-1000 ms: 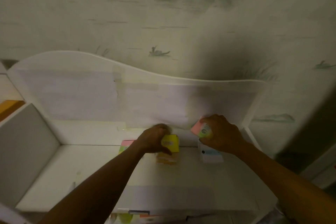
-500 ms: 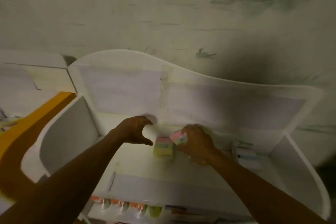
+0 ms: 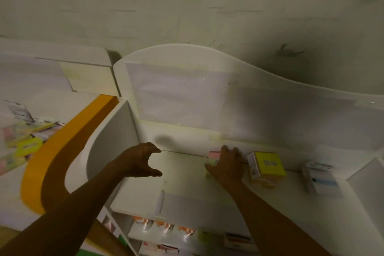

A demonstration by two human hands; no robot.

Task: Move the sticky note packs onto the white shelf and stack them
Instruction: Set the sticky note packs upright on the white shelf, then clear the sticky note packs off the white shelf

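Observation:
On the white shelf my right hand covers a pink and green sticky note pack. Its fingers curl over the pack's far edge and its thumb lies at the near left side. Most of that pack is hidden under the hand. Just right of it a yellow pack lies on an orange pack. A white and blue pack sits further right. My left hand hovers over the shelf's left part, fingers and thumb spread in a claw, holding nothing.
The shelf has a wavy back panel and a curved left side wall. Left of it runs an orange band, with more coloured packs beyond. A lower shelf holds several small items.
The view has swung left. My left hand let go of the yellow pack and moved left, empty. My right hand carried the pink pack left and set it down on the shelf.

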